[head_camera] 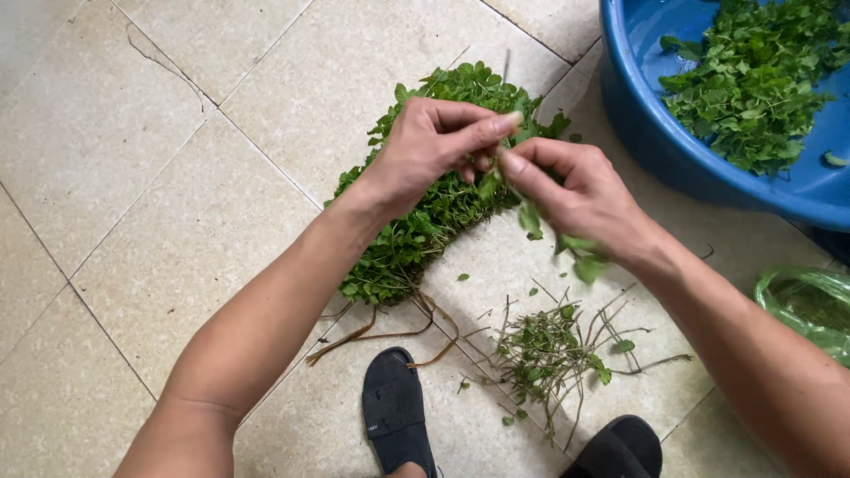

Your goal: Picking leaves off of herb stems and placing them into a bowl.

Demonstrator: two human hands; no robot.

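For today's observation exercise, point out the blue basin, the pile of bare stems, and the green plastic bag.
blue basin (637,124): head view, on its outer wall.
pile of bare stems (544,350): head view, pile's middle.
green plastic bag (810,305): head view, its crumpled top.

Floor (133,177): large square tiles, pale beige, slightly mottled, laid diagonal to the view. Grout lines (266,155) thin and grey, darker in spots. One hairline crack (164,66) runs across a tile at upper left. Surface looks matte, with a few small dark specks. Light is soft, even and diffuse; shadows are faint, no hard glare or bright patches. At the right edge, below the tiles, a narrow dark strip (832,241), too small to tell what it is. No walls, windows or furniture in view from this downward angle.
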